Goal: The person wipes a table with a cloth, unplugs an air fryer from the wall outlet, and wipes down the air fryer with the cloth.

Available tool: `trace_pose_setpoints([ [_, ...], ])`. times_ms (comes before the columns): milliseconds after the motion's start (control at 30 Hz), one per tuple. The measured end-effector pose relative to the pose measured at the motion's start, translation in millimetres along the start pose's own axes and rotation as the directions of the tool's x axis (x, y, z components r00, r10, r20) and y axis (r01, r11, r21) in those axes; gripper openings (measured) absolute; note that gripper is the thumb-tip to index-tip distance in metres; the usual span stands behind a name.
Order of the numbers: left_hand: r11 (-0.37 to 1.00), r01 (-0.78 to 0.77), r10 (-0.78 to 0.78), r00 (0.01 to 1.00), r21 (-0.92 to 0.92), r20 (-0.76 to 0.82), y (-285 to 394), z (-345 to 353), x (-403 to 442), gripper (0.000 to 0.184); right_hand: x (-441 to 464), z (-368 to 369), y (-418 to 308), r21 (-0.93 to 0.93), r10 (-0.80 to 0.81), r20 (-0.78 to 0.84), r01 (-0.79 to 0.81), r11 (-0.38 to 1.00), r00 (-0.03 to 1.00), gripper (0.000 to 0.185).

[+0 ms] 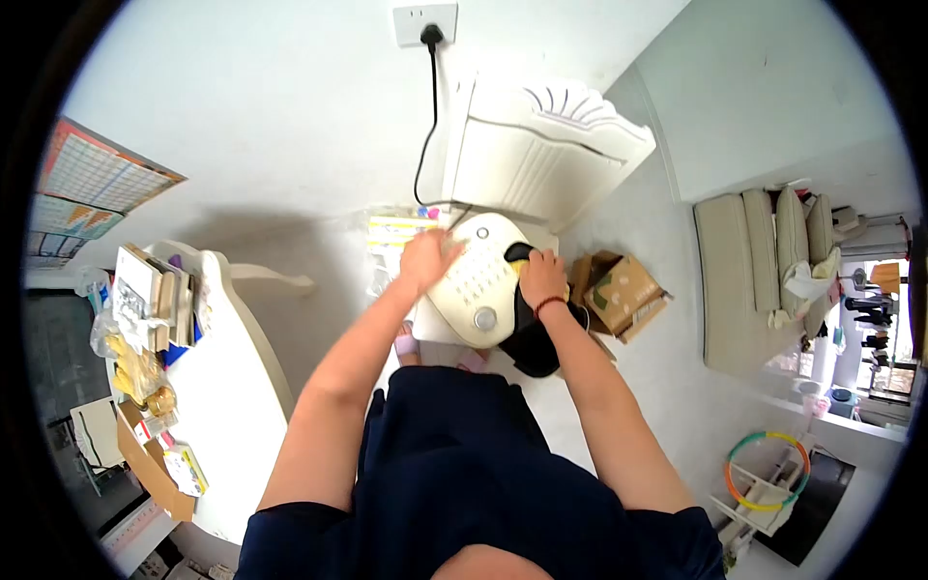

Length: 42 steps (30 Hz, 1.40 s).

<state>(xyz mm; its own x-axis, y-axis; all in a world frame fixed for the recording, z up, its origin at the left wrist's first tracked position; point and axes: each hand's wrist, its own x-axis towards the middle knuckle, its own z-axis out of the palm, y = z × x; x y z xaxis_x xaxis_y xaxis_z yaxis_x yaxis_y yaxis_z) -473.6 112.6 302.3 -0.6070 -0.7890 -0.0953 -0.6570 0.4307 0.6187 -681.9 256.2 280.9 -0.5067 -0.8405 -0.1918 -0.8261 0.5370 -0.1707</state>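
A cream, rounded appliance point(462, 290) with rows of printed markings and a round silver-grey knob point(484, 318) rests on a white chair point(551, 164). My left hand point(428, 261) is at its upper left edge, fingers apart, seeming to touch its surface. On the other side, my right hand point(543, 280), with a dark red bracelet at the wrist, has its fingers curled together by the appliance's right edge. Around that hand are black and yellow parts, and a black bag-like item point(530, 343) hangs below. What the right fingers hold is hidden.
A black cord runs from a plug point(431, 37) in the wall socket down behind the chair. An opened cardboard box point(623, 295) stands right of the chair. Left is a white table point(227, 416) with books point(159, 295). A sofa point(735, 271) stands farther right.
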Motion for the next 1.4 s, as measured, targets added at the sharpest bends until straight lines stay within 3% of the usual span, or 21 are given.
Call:
trace_pose_setpoints([
  [67,0.999,-0.026,0.015,0.950,-0.030,-0.313,15.7,-57.5,64.2,0.039,-2.0,-3.4,-2.8,0.002,0.009,0.018,-0.009,1.000,1.000,0.021],
  [167,0.998,0.049,-0.057,0.747,-0.032,-0.662,69.3,-148.2,143.0,0.052,-2.0,-4.2,-5.7,0.001,0.027,0.003,-0.027,1.000,1.000,0.021],
  [233,0.968,0.250,-0.189,0.770,0.017,-0.610,89.1,-184.4,176.8,0.062,-4.6,-3.8,-5.4,0.008,0.036,-0.005,-0.036,0.999,0.999,0.021],
  [333,0.916,0.381,-0.293,0.848,0.124,-0.443,102.8,-209.9,203.6,0.068,-3.4,-4.7,-5.2,0.031,0.034,-0.029,-0.033,0.999,0.999,0.021],
  [433,0.918,0.354,-0.206,0.811,0.178,-0.548,93.8,-201.8,223.0,0.061,-5.8,-4.3,-4.4,0.048,0.030,-0.036,-0.028,0.998,0.999,0.021],
  [600,0.937,0.307,-0.161,0.801,0.165,-0.577,93.7,-200.4,216.9,0.055,-5.3,3.0,2.2,0.079,-0.009,-0.109,0.017,0.997,0.994,0.022],
  [767,0.954,0.264,-0.128,0.790,0.144,-0.599,88.7,-198.9,219.8,0.056,0.4,26.2,37.4,0.354,-0.073,-0.300,0.182,0.917,0.951,0.021],
  [833,0.943,0.277,-0.099,0.765,0.186,-0.636,88.8,-197.4,220.0,0.056,4.4,28.4,49.3,0.432,0.018,-0.253,0.096,0.897,0.967,0.023],
  [933,0.936,0.273,-0.078,0.776,0.222,-0.626,88.6,-200.1,220.2,0.057,3.4,19.3,72.6,0.372,0.103,-0.035,-0.083,0.924,0.994,0.025],
  [1033,0.949,0.289,-0.184,0.831,0.124,-0.526,103.7,-206.6,209.4,0.058,-7.2,9.0,95.0,0.398,0.209,-0.033,-0.179,0.900,0.977,0.028],
  [1133,0.950,0.286,-0.181,0.833,0.127,-0.523,100.6,-205.4,211.9,0.059,-27.7,-14.1,99.0,0.759,0.318,0.101,-0.279,0.588,0.943,0.028],
  [1200,0.955,0.264,-0.160,0.840,0.134,-0.519,99.1,-202.9,212.7,0.058,-42.6,-16.2,98.3,0.933,0.364,0.167,-0.266,0.241,0.916,0.028],
  [1267,0.962,0.223,-0.107,0.840,0.158,-0.532,91.1,-204.1,218.2,0.058,-52.3,-22.2,89.9,0.963,0.401,0.267,-0.230,-0.138,0.876,0.025],
  [1367,0.959,0.275,-0.206,0.845,0.071,-0.494,104.6,-206.8,208.2,0.057,-51.1,13.6,84.5,0.983,0.372,0.129,-0.168,0.072,0.919,0.024],
  [1400,0.961,0.260,-0.179,0.846,0.094,-0.503,102.2,-206.2,209.6,0.055,-60.8,-16.1,56.3,0.967,0.338,0.007,-0.092,0.236,0.941,0.025],
])
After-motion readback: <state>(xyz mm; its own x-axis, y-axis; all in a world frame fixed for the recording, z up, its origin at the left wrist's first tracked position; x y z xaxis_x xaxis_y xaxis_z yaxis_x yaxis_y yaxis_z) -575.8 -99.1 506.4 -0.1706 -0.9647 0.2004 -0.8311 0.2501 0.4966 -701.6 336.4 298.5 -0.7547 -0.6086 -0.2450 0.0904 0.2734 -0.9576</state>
